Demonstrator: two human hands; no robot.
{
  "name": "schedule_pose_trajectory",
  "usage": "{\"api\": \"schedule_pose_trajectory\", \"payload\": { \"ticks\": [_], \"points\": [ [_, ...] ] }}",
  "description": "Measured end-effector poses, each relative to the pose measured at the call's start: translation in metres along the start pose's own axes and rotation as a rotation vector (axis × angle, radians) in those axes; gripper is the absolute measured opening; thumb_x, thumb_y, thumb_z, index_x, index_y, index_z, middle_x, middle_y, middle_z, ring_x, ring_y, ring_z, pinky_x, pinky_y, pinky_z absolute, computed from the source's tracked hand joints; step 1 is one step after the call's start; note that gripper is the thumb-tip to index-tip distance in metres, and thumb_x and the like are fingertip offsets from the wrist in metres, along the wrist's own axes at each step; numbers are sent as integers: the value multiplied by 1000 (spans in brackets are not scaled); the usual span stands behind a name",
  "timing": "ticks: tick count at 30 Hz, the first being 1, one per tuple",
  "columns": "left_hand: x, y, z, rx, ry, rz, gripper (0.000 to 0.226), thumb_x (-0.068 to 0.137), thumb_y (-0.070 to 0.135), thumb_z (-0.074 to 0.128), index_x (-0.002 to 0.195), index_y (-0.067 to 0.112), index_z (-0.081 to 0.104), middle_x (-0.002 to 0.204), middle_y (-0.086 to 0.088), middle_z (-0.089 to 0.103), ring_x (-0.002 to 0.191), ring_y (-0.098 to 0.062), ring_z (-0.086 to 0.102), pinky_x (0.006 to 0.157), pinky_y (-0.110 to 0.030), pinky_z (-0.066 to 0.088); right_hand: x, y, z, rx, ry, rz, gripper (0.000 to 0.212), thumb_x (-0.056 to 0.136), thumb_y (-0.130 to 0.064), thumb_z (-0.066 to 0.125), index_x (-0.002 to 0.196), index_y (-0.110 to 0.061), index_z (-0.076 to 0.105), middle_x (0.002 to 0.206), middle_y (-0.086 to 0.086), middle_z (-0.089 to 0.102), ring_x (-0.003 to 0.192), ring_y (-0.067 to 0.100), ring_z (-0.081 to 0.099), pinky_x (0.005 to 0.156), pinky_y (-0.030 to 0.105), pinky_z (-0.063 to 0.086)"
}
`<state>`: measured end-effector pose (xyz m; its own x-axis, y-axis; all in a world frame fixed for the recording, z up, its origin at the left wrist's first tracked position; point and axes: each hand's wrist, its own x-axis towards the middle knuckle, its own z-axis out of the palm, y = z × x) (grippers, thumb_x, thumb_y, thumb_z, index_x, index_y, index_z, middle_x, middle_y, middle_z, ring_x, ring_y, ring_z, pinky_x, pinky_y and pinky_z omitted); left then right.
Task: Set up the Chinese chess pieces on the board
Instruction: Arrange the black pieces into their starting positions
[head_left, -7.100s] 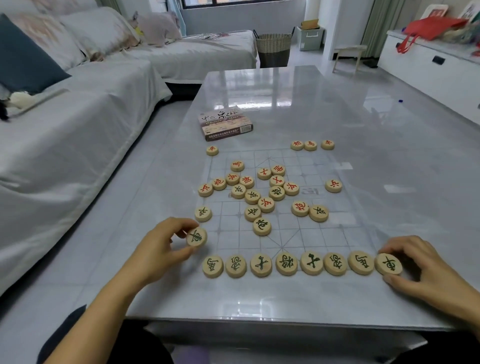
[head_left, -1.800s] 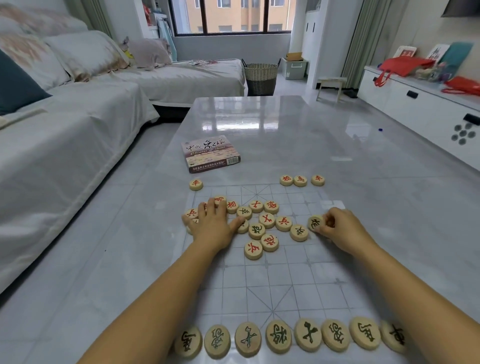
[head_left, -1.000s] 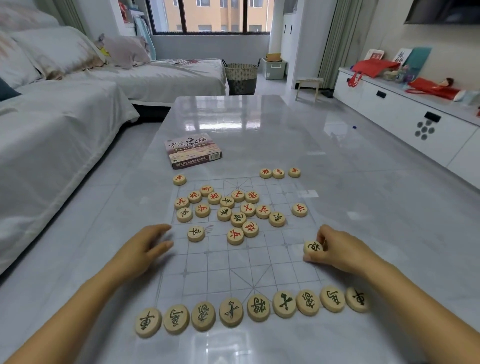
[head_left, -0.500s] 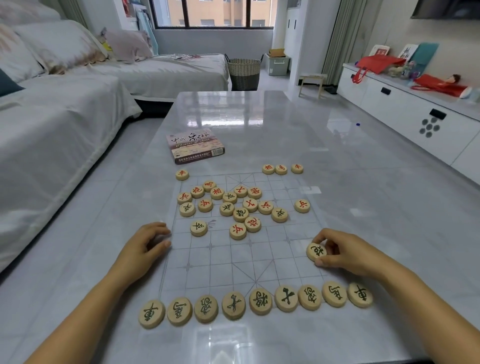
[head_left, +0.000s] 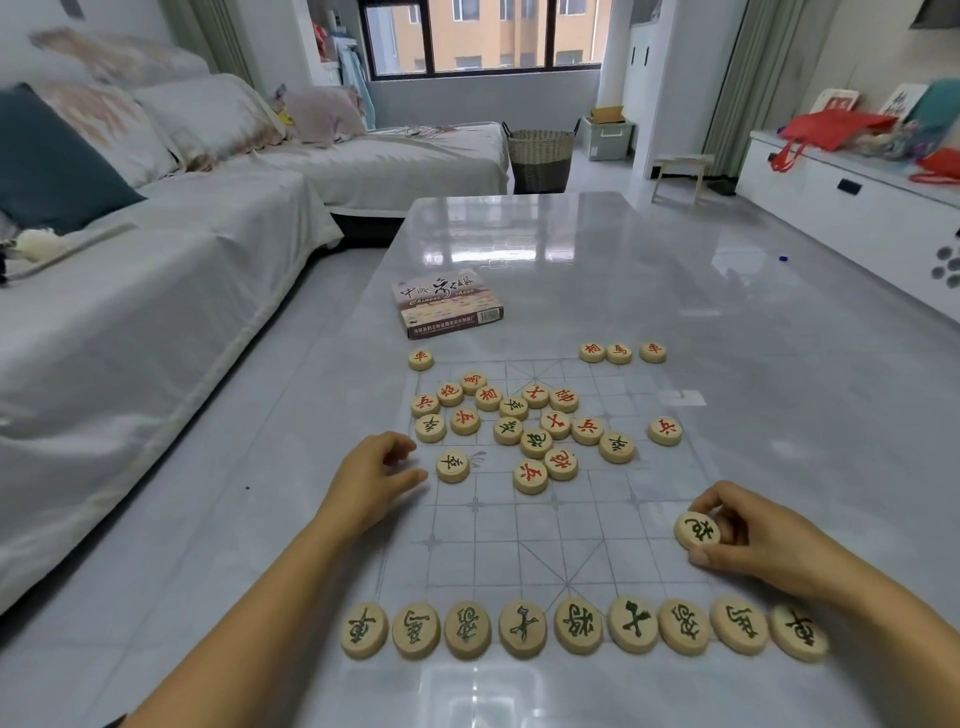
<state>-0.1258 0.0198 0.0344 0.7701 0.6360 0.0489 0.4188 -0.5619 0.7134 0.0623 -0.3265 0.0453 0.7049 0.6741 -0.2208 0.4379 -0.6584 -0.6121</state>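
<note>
1. Glossy stone table (head_left: 571, 249): it looks slick, so a disc put down carelessly could skate off its spot.
2. Clear board (head_left: 519, 545) on top, with faint lines; I might misjudge the crossing near its right edge.
3. Near row (head_left: 576, 626) of nine green-lettered discs sits close under my right wrist, and a low wrist could knock it crooked.
4. Mixed heap (head_left: 535, 441) of red and green discs crowds the middle, well clear of my placing spot.
5. Box (head_left: 447, 304) lies beyond the board.
6. Left hand (head_left: 374, 473) rests at the board's left edge, fingers curled; I cannot tell if they hide anything.
7. Right hand (head_left: 763, 540) pinches a green-lettered disc (head_left: 697, 530) at the board's right side.
</note>
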Motion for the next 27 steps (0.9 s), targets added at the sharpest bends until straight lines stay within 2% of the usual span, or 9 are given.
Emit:
{"api": "schedule_pose_trajectory", "payload": {
  "ticks": [3, 7, 9, 12, 16, 20, 23, 25, 27],
  "points": [
    [9, 11, 10, 15, -23, 0, 45, 76, 29, 73, 116, 18, 55, 109, 1, 50, 90, -12, 50, 77, -23, 40, 2, 0, -2, 4, -32, 13, 36, 67, -39, 79, 92, -38, 53, 75, -3, 57, 66, 7, 52, 62, 22, 40],
    [21, 20, 21, 117, -107, 6, 57, 72, 33, 75, 122, 18, 52, 120, -3, 50, 98, -15, 51, 86, -29, 45, 5, 0, -6, 55, -86, 39, 41, 69, -40, 78, 100, -37, 52, 73, -5, 53, 64, 5, 49, 59, 18, 38],
    [24, 25, 24, 256, -79, 35, 55, 74, 38, 73, 122, 20, 53, 125, -3, 49, 107, -19, 50, 94, -34, 43, 7, 1, -7, 55, -97, 41, 41, 70, -41, 77, 101, -37, 51, 73, -5, 52, 63, 5, 48, 58, 17, 38],
    [30, 43, 35, 369, -58, 240, 43, 80, 39, 65, 120, 26, 56, 126, -1, 50, 119, -22, 42, 97, -34, 33, 10, 1, -8, 30, -117, 46, 39, 72, -45, 74, 101, -39, 50, 74, -6, 52, 65, 6, 49, 59, 18, 38],
    [45, 74, 58, 495, -212, 422, 36, 89, 23, 54, 125, 26, 53, 126, -4, 51, 115, -24, 40, 92, -35, 34, 12, 3, -11, 53, -149, 58, 39, 72, -46, 72, 103, -42, 49, 75, -6, 52, 65, 6, 49, 61, 19, 40],
    [63, 87, 68, 599, -268, 425, 41, 86, 28, 60, 126, 25, 52, 118, -7, 50, 110, -25, 40, 86, -34, 35, 10, 5, -12, 113, -195, 35, 41, 73, -42, 74, 107, -41, 50, 76, -5, 50, 65, 4, 47, 62, 19, 41],
    [62, 89, 67, 547, -264, 410, 40, 83, 34, 63, 121, 24, 55, 116, -5, 50, 108, -22, 41, 85, -31, 34, 9, 4, -13, 132, -201, 16, 42, 74, -36, 75, 107, -40, 50, 77, -4, 49, 64, 4, 46, 61, 17, 40],
    [54, 89, 58, 399, -206, 369, 39, 81, 34, 65, 115, 20, 56, 110, -1, 51, 103, -18, 44, 84, -28, 37, 8, 3, -15, 155, -205, 7, 42, 75, -32, 75, 107, -38, 49, 78, -3, 49, 64, 4, 46, 60, 15, 41],
    [42, 82, 38, 224, -157, 313, 30, 78, 28, 68, 105, 20, 56, 95, 7, 52, 88, -13, 49, 73, -22, 39, 7, 2, -16, 171, -208, 1, 41, 76, -30, 74, 107, -38, 48, 78, -2, 49, 65, 6, 46, 60, 17, 41]
  ]
}}
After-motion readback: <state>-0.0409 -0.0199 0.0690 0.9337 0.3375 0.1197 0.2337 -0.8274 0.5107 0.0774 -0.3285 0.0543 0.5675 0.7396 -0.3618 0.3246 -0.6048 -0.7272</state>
